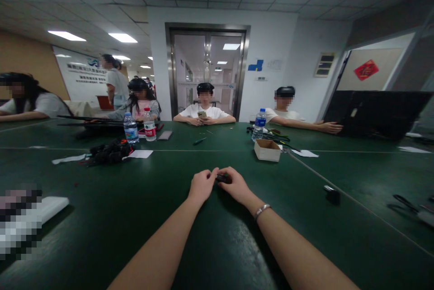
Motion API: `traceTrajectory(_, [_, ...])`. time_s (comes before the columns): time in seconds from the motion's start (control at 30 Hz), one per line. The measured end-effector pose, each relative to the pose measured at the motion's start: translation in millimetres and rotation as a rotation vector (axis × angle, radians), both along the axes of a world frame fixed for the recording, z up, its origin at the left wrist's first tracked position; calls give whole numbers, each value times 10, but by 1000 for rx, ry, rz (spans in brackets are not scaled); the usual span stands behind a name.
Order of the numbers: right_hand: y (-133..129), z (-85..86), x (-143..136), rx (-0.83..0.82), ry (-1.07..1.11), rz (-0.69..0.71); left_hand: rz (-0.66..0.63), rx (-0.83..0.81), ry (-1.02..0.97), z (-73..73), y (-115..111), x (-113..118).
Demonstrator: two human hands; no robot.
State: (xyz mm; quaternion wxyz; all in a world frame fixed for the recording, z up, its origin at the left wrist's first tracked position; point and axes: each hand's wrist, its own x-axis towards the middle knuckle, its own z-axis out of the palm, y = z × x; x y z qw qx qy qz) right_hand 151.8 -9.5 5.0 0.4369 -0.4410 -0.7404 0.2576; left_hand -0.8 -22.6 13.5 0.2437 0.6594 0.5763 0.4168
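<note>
One left hand point(202, 186) reaches the left end of a small dark object point(222, 178); whether it pinches, I cannot tell. The object's long axis runs roughly crosswise into the nearer right hand point(236, 185), clamped on it.

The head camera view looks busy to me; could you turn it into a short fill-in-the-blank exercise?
1. The left hand and right hand meet at a small object that is ____ rather than light.
2. The silver bracelet is worn on the person's ____ side.
3. The table is dark ____ in colour.
4. The red-capped bottle stands to the ____ of the open box in the picture.

Missing words: dark; right; green; left.
</note>
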Motion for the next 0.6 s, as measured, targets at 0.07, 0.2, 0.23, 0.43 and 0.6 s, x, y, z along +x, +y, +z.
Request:
traceTrajectory(0.07, [33, -37, 10, 7, 4, -22, -47, 21, -108, -8, 4, -11])
traceTrajectory(0.2, [91, -101, 28, -2, 40, -26, -248, 52, -326, -26, 33, -64])
traceTrajectory(0.23, [92, -102, 28, -5, 39, -27, -285, 51, -335, -27, 41, -76])
traceTrajectory(0.43, [4, -7, -4, 29, -26, -54, -190, -38, -292, -16, 44, -77])
traceTrajectory(0.6, [-56, 40, -29, 94, -57, -25, -103, -45, -156, -15, 22, -54])
